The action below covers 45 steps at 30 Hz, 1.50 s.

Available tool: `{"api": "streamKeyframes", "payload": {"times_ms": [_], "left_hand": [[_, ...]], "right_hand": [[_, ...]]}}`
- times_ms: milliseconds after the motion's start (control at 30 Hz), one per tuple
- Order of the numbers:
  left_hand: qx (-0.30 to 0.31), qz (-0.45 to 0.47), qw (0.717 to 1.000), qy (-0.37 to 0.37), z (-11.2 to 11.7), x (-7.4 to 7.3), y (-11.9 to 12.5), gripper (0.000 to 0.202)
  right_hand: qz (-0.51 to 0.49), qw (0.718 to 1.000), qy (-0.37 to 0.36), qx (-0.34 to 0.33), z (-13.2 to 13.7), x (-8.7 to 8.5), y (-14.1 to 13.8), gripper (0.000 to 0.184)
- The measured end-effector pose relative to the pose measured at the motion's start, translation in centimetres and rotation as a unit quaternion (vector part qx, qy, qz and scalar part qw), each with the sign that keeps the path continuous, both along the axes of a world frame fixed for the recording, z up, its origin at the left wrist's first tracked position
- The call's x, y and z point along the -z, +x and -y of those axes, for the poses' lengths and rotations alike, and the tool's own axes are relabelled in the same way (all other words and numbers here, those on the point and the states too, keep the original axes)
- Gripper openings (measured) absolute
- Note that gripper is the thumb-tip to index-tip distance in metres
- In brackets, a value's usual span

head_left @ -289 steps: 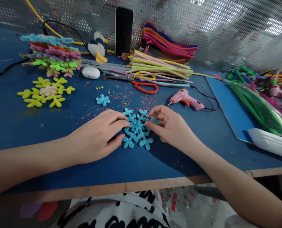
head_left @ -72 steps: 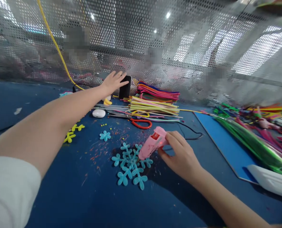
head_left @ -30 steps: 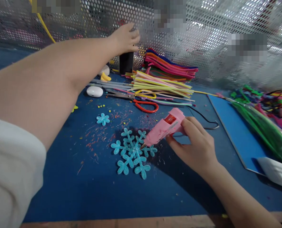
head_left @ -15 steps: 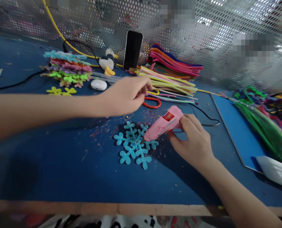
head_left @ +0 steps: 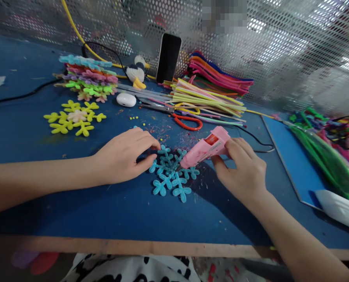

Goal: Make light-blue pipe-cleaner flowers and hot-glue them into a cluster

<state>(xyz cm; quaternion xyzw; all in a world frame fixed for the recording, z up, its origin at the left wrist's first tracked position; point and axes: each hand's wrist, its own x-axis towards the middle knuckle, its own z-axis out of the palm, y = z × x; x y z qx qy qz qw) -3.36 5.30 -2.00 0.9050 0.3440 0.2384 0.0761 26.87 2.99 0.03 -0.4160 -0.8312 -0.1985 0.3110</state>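
A light blue snowflake (head_left: 170,174) made of fuzzy flower shapes lies on the blue table (head_left: 74,203). My left hand (head_left: 124,154) rests at its left edge, fingers curled and pinching the nearest petals. My right hand (head_left: 243,172) is wrapped round a pink glue gun (head_left: 205,147), whose nozzle touches the snowflake's middle.
A yellow snowflake (head_left: 73,119) and a stack of coloured flower shapes (head_left: 86,78) lie at the left. Behind are a white earbud case (head_left: 126,100), red scissors (head_left: 189,121), pipe cleaners (head_left: 209,94), a phone (head_left: 168,56) leaning on the mesh wall, and a blue sheet (head_left: 288,156) at the right.
My left hand has come back from the phone at the mesh wall down to the snowflake's left edge. The glue gun stays at the snowflake's middle.
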Motion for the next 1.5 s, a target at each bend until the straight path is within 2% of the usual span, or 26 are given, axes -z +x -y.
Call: {"api": "streamKeyframes", "payload": {"times_ms": [200, 800, 1167, 1333, 1500], "left_hand": [[0.003, -0.014, 0.999, -0.031, -0.26, 0.34, -0.05, 0.022], [0.030, -0.024, 0.999, -0.016, -0.31, 0.18, -0.08, 0.026], [0.030, -0.021, 0.999, -0.017, -0.40, 0.36, -0.11, 0.026], [0.037, -0.020, 0.999, -0.009, -0.42, 0.25, -0.07, 0.026], [0.038, -0.020, 0.999, -0.008, -0.42, 0.18, -0.01, 0.027]], "right_hand": [[0.004, 1.000, 0.007, 0.029, 0.01, -0.10, 0.44, 0.021], [-0.003, 0.998, 0.007, 0.067, -0.23, 0.17, 0.15, 0.025], [-0.005, 0.999, -0.013, 0.033, -0.26, -0.18, 0.81, 0.016], [0.006, 1.000, 0.001, -0.017, -0.17, -0.04, 0.62, 0.019], [0.006, 1.000, 0.008, -0.010, -0.09, 0.01, 0.50, 0.024]]}}
